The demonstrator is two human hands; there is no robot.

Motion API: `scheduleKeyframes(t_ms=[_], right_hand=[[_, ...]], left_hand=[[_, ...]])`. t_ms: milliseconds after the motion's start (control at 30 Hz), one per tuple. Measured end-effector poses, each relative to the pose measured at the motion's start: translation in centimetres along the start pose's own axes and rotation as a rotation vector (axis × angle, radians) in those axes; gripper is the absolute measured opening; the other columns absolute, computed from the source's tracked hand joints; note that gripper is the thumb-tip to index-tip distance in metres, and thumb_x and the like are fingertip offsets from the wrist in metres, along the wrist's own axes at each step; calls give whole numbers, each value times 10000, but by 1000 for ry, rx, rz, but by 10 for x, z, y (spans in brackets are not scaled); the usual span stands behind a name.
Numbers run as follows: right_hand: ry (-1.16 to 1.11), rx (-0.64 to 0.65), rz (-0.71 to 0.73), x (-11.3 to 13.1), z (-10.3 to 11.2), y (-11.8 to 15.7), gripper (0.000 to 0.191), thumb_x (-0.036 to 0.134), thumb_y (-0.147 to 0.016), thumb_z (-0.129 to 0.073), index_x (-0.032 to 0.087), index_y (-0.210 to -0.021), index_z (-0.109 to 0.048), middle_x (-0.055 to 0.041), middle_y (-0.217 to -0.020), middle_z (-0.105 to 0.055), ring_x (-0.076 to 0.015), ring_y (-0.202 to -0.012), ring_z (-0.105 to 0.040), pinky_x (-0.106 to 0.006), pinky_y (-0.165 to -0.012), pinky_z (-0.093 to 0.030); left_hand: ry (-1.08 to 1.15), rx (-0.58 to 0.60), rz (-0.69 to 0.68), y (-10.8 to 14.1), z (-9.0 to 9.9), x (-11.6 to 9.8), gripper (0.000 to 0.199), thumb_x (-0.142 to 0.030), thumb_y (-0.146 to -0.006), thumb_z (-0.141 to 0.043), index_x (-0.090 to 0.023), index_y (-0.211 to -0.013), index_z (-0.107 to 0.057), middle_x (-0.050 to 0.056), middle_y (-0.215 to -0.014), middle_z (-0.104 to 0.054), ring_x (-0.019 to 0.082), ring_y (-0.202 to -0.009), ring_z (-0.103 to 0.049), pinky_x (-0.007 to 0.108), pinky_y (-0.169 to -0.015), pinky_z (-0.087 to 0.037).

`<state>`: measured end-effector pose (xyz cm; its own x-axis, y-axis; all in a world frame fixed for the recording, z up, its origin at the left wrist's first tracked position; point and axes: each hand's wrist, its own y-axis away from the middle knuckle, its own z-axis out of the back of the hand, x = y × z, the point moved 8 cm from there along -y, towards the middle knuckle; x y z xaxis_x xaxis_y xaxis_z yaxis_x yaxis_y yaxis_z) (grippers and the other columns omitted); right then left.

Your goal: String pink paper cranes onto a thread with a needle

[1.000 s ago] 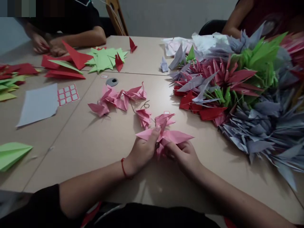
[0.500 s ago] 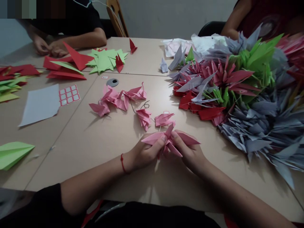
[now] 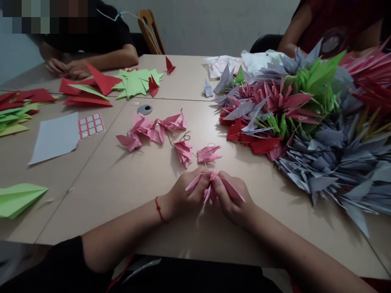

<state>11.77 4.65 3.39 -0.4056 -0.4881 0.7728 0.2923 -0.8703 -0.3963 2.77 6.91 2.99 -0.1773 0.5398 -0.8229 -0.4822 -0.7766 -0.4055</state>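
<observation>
Fingers of the left hand [image 3: 187, 190] and right hand [image 3: 232, 198] grip the pink paper crane [image 3: 209, 195] between them, which I see above the near section of the pale table [image 3: 146, 175]. Surface: panel seams visible; multicoloured paper pile [image 3: 299, 106], right; white sheet [image 3: 55, 136], left. Room: grey wall [image 3: 207, 28] behind; wooden chair [image 3: 149, 30] at the far edge.

A black short sleeve [image 3: 58, 266] is worn on the left arm; by a thin red bracelet [image 3: 158, 209], its wrist is circled.
</observation>
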Motion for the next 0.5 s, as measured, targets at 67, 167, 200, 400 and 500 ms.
scheduleKeyframes(t_ms=[67,167,200,400,500], right_hand=[[76,16,38,5,-3,2,308,229,-935,-309,186,-666,-452,-1,-577,-473,-105,-482,-450,-247,-499,-358],[-22,72,-25,4,-5,3,426,440,-954,-236,163,-768,-501,-33,-640,-528,-131,-535,-492,-266,-516,-369],[-83,100,-56,3,-5,3,501,540,-934,-218,155,-821,-517,-41,-667,-546,-139,-557,-504,-270,-522,-374],[-219,166,-62,1,4,-2,552,683,-864,-274,181,-832,-502,-11,-680,-505,-126,-587,-451,-264,-551,-368],[-150,5,-158,-14,19,-5,319,491,-917,-413,195,-816,-474,8,-685,-482,-110,-585,-423,-243,-544,-350]], left_hand=[[-59,37,-102,0,-1,-8,431,-454,-950,-266,-174,-695,-472,9,-625,-521,108,-540,-498,249,-511,-426],[-181,117,-197,0,-2,-13,543,-702,-795,-383,-172,-713,-473,3,-622,-524,116,-500,-501,254,-455,-414],[-250,135,-214,0,-3,-14,546,-714,-751,-448,-170,-718,-487,-1,-616,-526,119,-491,-502,253,-445,-408],[-232,138,-54,-3,0,-4,235,-250,-898,-422,-166,-780,-607,43,-770,-636,136,-681,-596,264,-642,-485],[-23,130,69,-6,0,-2,288,-261,-928,-398,-168,-749,-604,33,-725,-635,136,-731,-600,267,-715,-492]])
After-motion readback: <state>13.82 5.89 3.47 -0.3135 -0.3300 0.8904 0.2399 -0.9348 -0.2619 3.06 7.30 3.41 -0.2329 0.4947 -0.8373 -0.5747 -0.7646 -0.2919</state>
